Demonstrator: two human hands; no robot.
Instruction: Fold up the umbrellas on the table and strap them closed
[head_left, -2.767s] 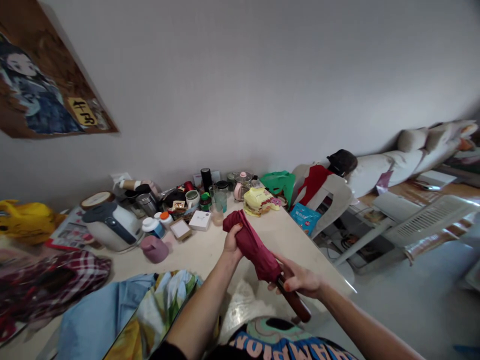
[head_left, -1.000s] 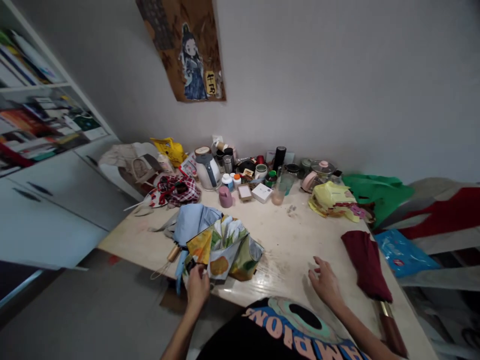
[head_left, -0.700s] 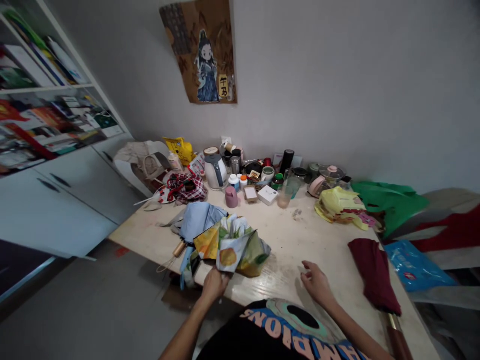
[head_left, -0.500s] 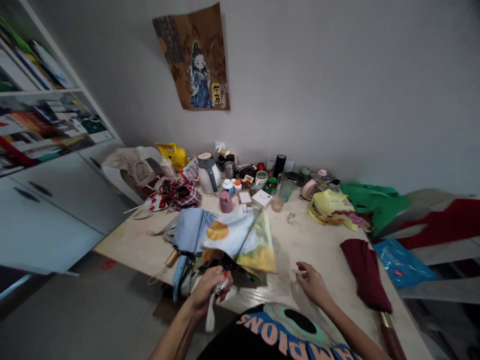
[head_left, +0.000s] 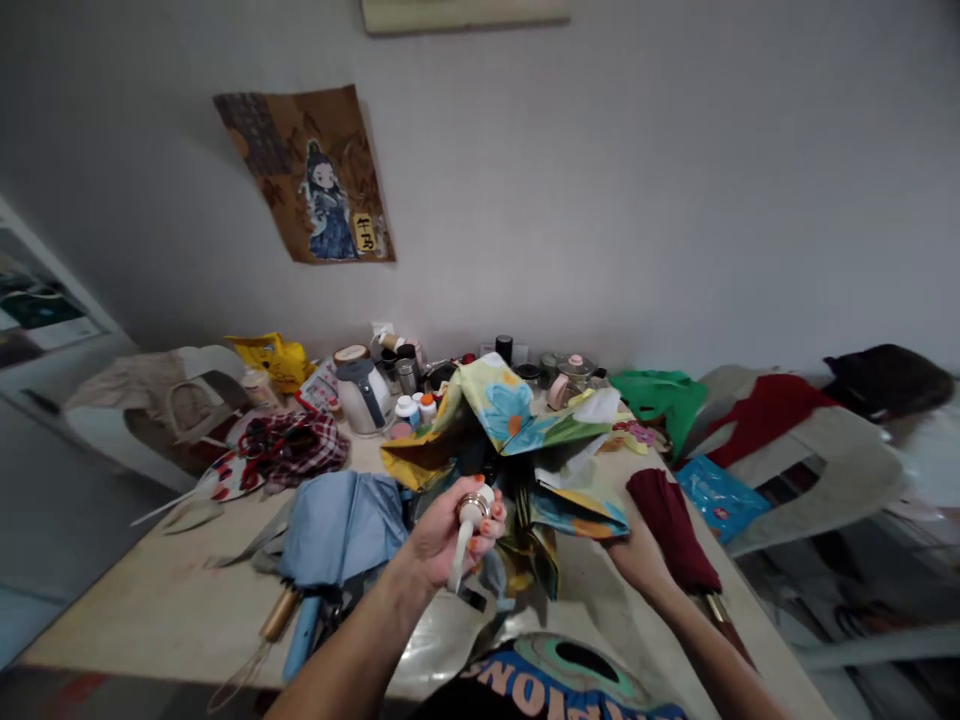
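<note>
The left hand [head_left: 454,530] is wrapped around the pale, rounded grip [head_left: 472,510] of a floral umbrella [head_left: 506,405], a flat whitish strap [head_left: 460,562] hanging down. Thin cloth patterned in yellow, blue and green spreads in loose, creased folds above and beyond that hand. The right hand [head_left: 637,555] meets the edge of one fold; its fingers are hidden, so whether it pinches the cloth cannot be told. A folded maroon umbrella [head_left: 673,530] lies to the right on the smooth, pale counter [head_left: 105,610], a light blue umbrella [head_left: 341,525] to the left. Behind stands a kettle [head_left: 364,397], near a plain wall [head_left: 600,180] bearing a brown poster [head_left: 266,160].
</note>
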